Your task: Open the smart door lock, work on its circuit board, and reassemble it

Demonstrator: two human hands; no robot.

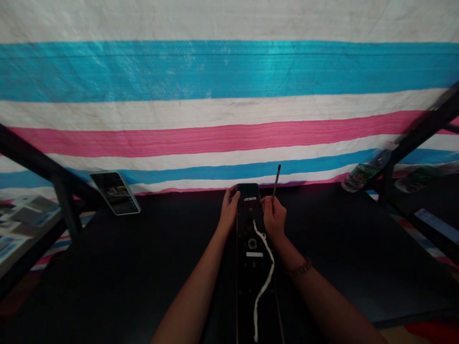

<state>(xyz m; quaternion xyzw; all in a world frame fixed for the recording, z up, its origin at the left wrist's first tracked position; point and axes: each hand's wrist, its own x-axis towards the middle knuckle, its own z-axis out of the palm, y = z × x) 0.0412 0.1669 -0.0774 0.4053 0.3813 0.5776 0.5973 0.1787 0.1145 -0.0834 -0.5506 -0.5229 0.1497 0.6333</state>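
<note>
A long black panel (253, 272), with small white labels, a round fitting and several small holes, lies lengthwise before me. Along its face runs a white cord (267, 279), loosely curved. My left hand (228, 208) grips the panel's far left edge, thumb on top and fingers around the side. Closed at the far right edge, my right hand (275, 215) holds a slim dark pen-like stick (276, 181) that points upward. The stick's lower end is hidden in that hand.
The panel is over a black table (172, 267). A phone (115, 193) leans at the back left. One plastic bottle (364, 172) is tilted near the right frame bar (412, 138). Striped sheeting (229, 71) hangs behind. White boxes (27, 220) sit beyond the left bar.
</note>
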